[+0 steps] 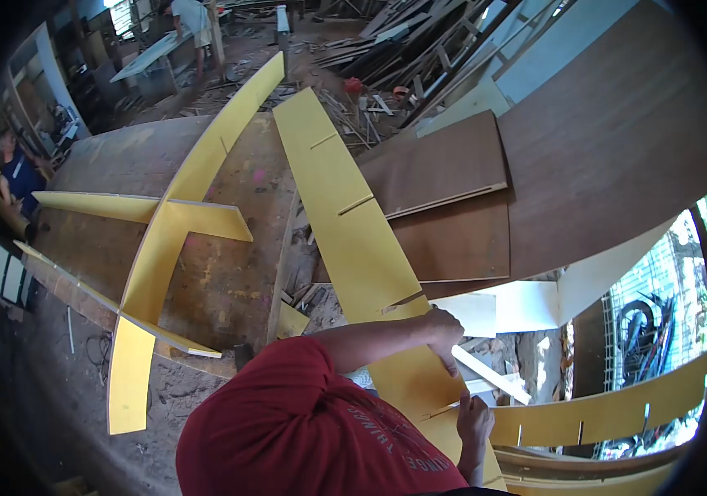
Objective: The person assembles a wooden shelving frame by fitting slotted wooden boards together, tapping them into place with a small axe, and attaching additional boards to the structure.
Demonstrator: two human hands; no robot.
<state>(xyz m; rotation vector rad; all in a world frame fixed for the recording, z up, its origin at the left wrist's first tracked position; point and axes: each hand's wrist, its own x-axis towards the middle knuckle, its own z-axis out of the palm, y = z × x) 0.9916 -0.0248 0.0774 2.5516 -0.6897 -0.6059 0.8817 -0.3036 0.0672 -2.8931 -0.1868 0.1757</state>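
Note:
A long yellow board [333, 186] with short slots cut into it slopes from upper middle down past my red shirt. My left hand [444, 331] is closed over the board's right edge, its arm reaching across the yellow face. Lower down, my right hand [474, 417] grips the same edge beside another slot, thumb uppermost. The far sides of both hands' fingers are hidden. Left of me, other yellow boards stand on edge, slotted crosswise into a long yellow board [176, 198] on a worn wooden tabletop [242, 273].
Brown plywood sheets [444, 165] lie at right. More slotted yellow boards [601, 423] are at lower right. Scrap wood [386, 50] is heaped behind. One person [19, 169] is at far left; another [192, 21] stands by a far table.

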